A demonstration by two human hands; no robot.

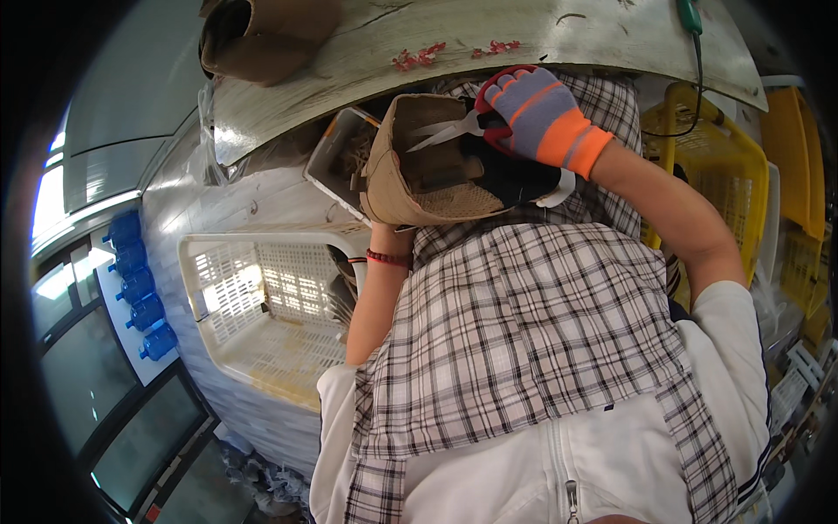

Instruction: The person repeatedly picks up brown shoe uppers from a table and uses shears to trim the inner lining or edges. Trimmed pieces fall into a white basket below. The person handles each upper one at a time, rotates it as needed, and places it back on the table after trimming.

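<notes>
Blue jugs (pixel 138 293) and a white basket (pixel 292 271) stand left of the left hand, hidden, its hold impossible to tell; a scuffed table (pixel 436 31) lies beyond both hands, a yellow basket (pixel 755 179) to their right. Between the hands gapes a rough brown piece (pixel 388 179); the gloved right hand (pixel 534 109) grips red-handled scissors (pixel 469 125) at its mouth.

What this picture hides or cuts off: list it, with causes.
Left hand: head view, hidden by the brown open-topped piece.
Handles of the scissors: head view, partly covered by the gloved right hand.
Green object: head view, cut off by the top edge.
</notes>
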